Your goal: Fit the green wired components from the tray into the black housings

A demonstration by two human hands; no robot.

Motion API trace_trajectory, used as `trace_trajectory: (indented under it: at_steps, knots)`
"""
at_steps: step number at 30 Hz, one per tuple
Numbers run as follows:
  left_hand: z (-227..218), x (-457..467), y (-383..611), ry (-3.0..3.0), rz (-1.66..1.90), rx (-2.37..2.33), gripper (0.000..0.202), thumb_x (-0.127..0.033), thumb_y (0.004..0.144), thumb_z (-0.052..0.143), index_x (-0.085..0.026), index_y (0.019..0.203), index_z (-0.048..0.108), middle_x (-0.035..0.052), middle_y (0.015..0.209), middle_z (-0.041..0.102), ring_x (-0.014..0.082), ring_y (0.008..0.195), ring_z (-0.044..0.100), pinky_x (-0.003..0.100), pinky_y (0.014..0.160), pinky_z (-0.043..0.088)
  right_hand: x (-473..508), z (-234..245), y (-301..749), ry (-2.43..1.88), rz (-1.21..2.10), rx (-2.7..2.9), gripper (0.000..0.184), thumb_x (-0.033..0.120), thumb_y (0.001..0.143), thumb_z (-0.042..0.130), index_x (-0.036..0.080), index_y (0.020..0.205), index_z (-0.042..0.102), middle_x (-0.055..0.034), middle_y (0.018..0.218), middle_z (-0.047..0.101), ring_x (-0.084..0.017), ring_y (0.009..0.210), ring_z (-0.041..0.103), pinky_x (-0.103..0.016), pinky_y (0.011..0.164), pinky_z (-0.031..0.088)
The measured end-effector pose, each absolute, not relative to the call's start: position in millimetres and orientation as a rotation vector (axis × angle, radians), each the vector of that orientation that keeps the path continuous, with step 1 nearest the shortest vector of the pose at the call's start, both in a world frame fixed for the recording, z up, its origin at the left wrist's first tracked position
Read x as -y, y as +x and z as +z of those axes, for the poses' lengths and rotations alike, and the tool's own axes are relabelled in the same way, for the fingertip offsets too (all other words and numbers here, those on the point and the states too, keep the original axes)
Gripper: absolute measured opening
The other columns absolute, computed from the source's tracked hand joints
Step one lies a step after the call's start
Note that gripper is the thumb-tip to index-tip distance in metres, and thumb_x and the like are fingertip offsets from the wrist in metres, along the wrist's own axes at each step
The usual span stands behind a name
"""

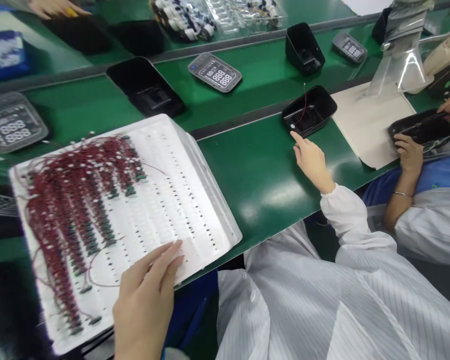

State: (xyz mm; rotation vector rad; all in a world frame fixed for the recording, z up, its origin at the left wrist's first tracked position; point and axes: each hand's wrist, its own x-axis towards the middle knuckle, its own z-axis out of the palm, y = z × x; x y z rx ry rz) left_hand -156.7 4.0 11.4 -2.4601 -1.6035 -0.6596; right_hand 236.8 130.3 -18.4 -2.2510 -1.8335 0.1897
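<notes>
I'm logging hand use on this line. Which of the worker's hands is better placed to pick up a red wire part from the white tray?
Probably the left. The left hand already rests on the white tray near the red wire parts; the right hand touches the black housing.

A green workbench (262,175) is carrying everything, with a green conveyor belt (255,70) running along its far side. A white tray (195,200) of red wired parts (71,210) is sitting at the near left, overhanging the edge. A black housing (309,111) is lying right of centre, beside a beige mat (363,125). On the belt, black shells (146,86) and display units (215,72) are lying apart from one another.
</notes>
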Motion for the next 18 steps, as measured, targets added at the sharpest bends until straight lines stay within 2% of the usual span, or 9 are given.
trace_trajectory:
  at_steps: [3, 7, 13, 15, 18]
  knots:
    - [17, -7, -157, -2.450, -0.672, 1.506, 0.021, -0.025, 0.101, 0.057, -0.015, 0.112, 0.073, 0.0060, 0.093, 0.072, 0.0205, 0.084, 0.067, 0.029, 0.072, 0.055, -136, -9, 220, -2.162, 0.194, 1.902, 0.052, 0.020, 0.102, 0.037, 0.021, 0.152, 0.053, -0.0132, 0.119, 0.069, -0.027, 0.099, 0.066, -0.037, 0.083, 0.053]
    - [19, -14, -163, -2.569, -0.693, 1.414, 0.018, -0.018, 0.102, 0.054, -0.016, 0.110, 0.070, 0.0022, 0.084, 0.069, 0.0192, 0.086, 0.064, 0.028, 0.078, 0.057, -169, -1, 197, -1.979, 0.222, 2.032, 0.046, 0.018, 0.101, 0.040, 0.018, 0.141, 0.062, -0.0127, 0.118, 0.071, -0.028, 0.101, 0.067, -0.038, 0.086, 0.052]
    - [15, -14, -168, -2.662, -0.784, 1.493, 0.022, -0.018, 0.104, 0.049, -0.020, 0.115, 0.067, 0.0013, 0.089, 0.071, 0.0184, 0.088, 0.063, 0.028, 0.081, 0.061, -263, 6, 140, -1.633, 0.343, 2.212, 0.036, 0.016, 0.097, 0.047, 0.013, 0.122, 0.072, -0.0126, 0.116, 0.074, -0.025, 0.104, 0.067, -0.037, 0.099, 0.049]
    - [14, -11, -169, -2.662, -0.854, 1.552, 0.026, -0.015, 0.103, 0.047, -0.023, 0.117, 0.067, 0.0010, 0.092, 0.072, 0.0178, 0.089, 0.066, 0.029, 0.081, 0.063, -301, 7, 109, -1.551, 0.393, 2.231, 0.035, 0.017, 0.097, 0.048, 0.012, 0.123, 0.071, -0.0118, 0.119, 0.074, -0.024, 0.106, 0.066, -0.036, 0.101, 0.047]
    - [14, -8, -172, -2.642, -0.986, 1.634, 0.036, -0.007, 0.099, 0.047, -0.028, 0.119, 0.068, 0.0000, 0.095, 0.072, 0.0152, 0.087, 0.071, 0.025, 0.082, 0.065, -357, 3, 58, -1.497, 0.453, 2.284, 0.040, 0.021, 0.099, 0.049, 0.011, 0.134, 0.064, -0.0131, 0.130, 0.070, -0.023, 0.116, 0.063, -0.035, 0.107, 0.044]
